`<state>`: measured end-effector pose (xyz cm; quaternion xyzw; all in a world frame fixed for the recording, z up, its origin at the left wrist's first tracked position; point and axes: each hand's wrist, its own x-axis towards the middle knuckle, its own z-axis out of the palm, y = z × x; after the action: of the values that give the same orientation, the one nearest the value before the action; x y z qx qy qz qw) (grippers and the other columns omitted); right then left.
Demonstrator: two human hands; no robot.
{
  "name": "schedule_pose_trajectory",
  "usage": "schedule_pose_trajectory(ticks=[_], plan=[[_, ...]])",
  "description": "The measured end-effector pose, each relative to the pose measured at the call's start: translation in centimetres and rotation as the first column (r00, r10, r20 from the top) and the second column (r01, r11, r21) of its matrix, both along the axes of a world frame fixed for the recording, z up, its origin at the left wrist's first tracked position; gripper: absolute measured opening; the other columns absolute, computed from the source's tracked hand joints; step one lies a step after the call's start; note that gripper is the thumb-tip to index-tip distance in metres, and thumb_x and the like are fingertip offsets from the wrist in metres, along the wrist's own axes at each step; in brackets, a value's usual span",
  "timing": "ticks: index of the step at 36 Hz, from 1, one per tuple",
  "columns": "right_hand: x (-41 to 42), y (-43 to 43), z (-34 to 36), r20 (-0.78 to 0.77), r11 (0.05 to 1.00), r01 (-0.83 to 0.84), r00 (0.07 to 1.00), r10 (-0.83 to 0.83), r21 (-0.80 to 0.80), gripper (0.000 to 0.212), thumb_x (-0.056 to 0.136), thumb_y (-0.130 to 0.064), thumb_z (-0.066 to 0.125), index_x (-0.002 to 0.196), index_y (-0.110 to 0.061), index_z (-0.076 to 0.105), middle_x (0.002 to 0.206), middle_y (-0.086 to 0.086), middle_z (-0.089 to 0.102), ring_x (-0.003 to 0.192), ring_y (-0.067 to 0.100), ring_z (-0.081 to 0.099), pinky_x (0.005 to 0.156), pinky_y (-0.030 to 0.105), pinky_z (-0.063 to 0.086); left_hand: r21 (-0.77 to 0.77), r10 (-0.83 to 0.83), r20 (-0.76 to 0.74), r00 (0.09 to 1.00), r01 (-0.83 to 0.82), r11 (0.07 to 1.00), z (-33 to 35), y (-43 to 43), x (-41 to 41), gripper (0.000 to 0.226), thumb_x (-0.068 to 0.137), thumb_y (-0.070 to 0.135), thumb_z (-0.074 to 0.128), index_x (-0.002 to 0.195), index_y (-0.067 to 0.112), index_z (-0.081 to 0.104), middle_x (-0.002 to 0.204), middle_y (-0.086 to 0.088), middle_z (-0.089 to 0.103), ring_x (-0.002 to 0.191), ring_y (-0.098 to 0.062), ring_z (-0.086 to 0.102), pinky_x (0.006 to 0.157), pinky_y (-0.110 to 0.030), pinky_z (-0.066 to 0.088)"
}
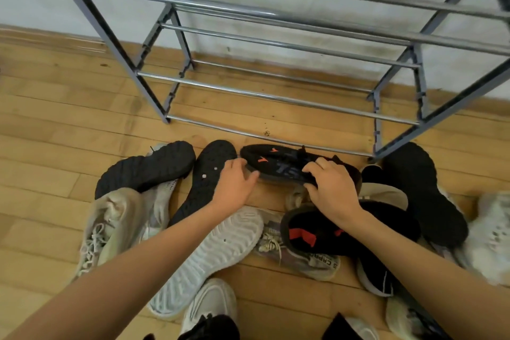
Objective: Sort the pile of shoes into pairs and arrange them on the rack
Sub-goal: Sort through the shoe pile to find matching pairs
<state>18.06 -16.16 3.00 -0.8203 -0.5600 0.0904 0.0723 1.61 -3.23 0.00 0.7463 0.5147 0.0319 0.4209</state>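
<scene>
A black knit sneaker with orange marks lies on its side just in front of the rack's lowest bar. My left hand grips its toe end and my right hand grips its heel part. A second black sneaker with red marks lies below my right wrist. Around them sits the pile: two black-soled shoes turned sole up, a white sole, a beige sneaker and a grey one. The grey metal shoe rack stands bare against the wall.
More shoes lie at the right: a long black sole, a white sneaker and a black slip-on. Further shoes sit at the bottom edge. Wooden floor stretches to the left; a white wall stands behind the rack.
</scene>
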Motion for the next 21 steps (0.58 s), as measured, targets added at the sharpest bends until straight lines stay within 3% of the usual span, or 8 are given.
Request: schedule_pose_trajectory(ticks=[1, 3, 5, 9, 13, 16, 18, 21], plan=[[0.0, -0.2, 0.3, 0.008, 0.999, 0.014, 1.0, -0.014, 0.05, 0.028, 0.078, -0.015, 0.073, 0.105, -0.014, 0.066, 0.098, 0.004, 0.063, 0.089, 0.026, 0.063, 0.075, 0.035, 0.047, -0.179, 0.086, 0.074, 0.994, -0.071, 0.981, 0.5, -0.4, 0.8, 0.058, 0.091, 0.039, 0.056, 0.137, 0.009, 0.039, 0.136, -0.01, 0.047, 0.122, -0.024, 0.048, 0.103, -0.037, 0.041], [-0.2, -0.6, 1.1, -0.005, 0.991, 0.038, 0.999, -0.038, 0.13, 0.028, 0.073, -0.015, 0.077, 0.098, -0.013, 0.066, 0.09, 0.004, 0.064, 0.08, 0.027, 0.064, 0.066, 0.034, 0.05, -0.58, 0.327, 0.153, 0.933, -0.183, 0.794, 1.3, -1.3, 2.3, 0.065, 0.087, 0.044, 0.061, 0.136, 0.009, 0.039, 0.129, -0.008, 0.053, 0.111, -0.024, 0.058, 0.098, -0.041, 0.049], [-0.8, -0.9, 1.9, -0.012, 0.984, 0.03, 1.0, -0.029, 0.176, 0.029, 0.069, -0.017, 0.081, 0.093, -0.014, 0.065, 0.085, 0.003, 0.063, 0.073, 0.027, 0.065, 0.059, 0.031, 0.049, -0.752, 0.446, 0.189, 0.875, -0.163, 0.638, 1.8, -2.0, 3.6, 0.059, 0.084, 0.042, 0.065, 0.13, 0.009, 0.048, 0.123, -0.009, 0.059, 0.105, -0.025, 0.063, 0.095, -0.043, 0.052], [-2.1, -1.8, 2.6, -0.007, 0.99, -0.036, 0.999, 0.037, 0.138, 0.027, 0.068, -0.021, 0.081, 0.089, -0.013, 0.064, 0.081, 0.003, 0.061, 0.066, 0.026, 0.064, 0.053, 0.029, 0.046, -0.757, 0.518, 0.274, 0.81, -0.15, 0.636, 2.3, -2.7, 5.1, 0.035, 0.088, 0.014, 0.063, 0.122, 0.003, 0.056, 0.115, -0.016, 0.067, 0.1, -0.03, 0.067, 0.081, -0.041, 0.058], [-1.4, -2.1, 3.3, -0.053, 0.997, 0.01, 0.998, -0.014, -0.074, 0.039, 0.079, -0.044, 0.069, 0.107, -0.018, 0.062, 0.103, 0.004, 0.056, 0.103, 0.027, 0.054, 0.079, 0.037, 0.043, -0.759, 0.451, 0.28, 0.848, -0.092, 0.645, 2.5, -2.9, 5.3, 0.035, 0.09, 0.004, 0.056, 0.125, 0.002, 0.052, 0.117, -0.019, 0.064, 0.098, -0.029, 0.066, 0.075, -0.035, 0.058], [-0.5, -1.9, 4.3, -0.218, 0.964, 0.122, 0.96, -0.175, -0.238, 0.076, 0.072, -0.056, 0.07, 0.132, -0.022, 0.039, 0.128, 0.006, 0.04, 0.122, 0.028, 0.039, 0.097, 0.04, 0.039, -0.735, 0.369, 0.348, 0.862, 0.007, 0.678, 3.1, -2.4, 5.4, 0.035, 0.091, 0.003, 0.052, 0.126, 0.007, 0.052, 0.113, -0.014, 0.065, 0.094, -0.025, 0.066, 0.07, -0.029, 0.059], [-0.1, -1.6, 4.9, -0.356, 0.935, 0.151, 0.895, -0.267, -0.321, 0.099, 0.069, -0.055, 0.074, 0.144, -0.023, 0.018, 0.139, 0.01, 0.029, 0.127, 0.033, 0.039, 0.098, 0.042, 0.04, -0.733, 0.324, 0.364, 0.874, 0.054, 0.678, 3.5, -2.0, 5.6, 0.033, 0.092, 0.004, 0.051, 0.124, 0.011, 0.053, 0.107, -0.008, 0.066, 0.091, -0.021, 0.065, 0.067, -0.027, 0.058], [-0.2, -1.2, 4.9, -0.339, 0.908, 0.143, 0.895, -0.288, -0.394, 0.119, 0.067, -0.056, 0.076, 0.149, -0.026, -0.005, 0.145, 0.014, 0.02, 0.127, 0.037, 0.041, 0.092, 0.042, 0.044, -0.732, 0.262, 0.345, 0.901, 0.083, 0.676, 3.5, -1.9, 5.7, 0.033, 0.092, 0.004, 0.049, 0.125, 0.009, 0.053, 0.103, -0.007, 0.065, 0.088, -0.02, 0.064, 0.062, -0.025, 0.055]])
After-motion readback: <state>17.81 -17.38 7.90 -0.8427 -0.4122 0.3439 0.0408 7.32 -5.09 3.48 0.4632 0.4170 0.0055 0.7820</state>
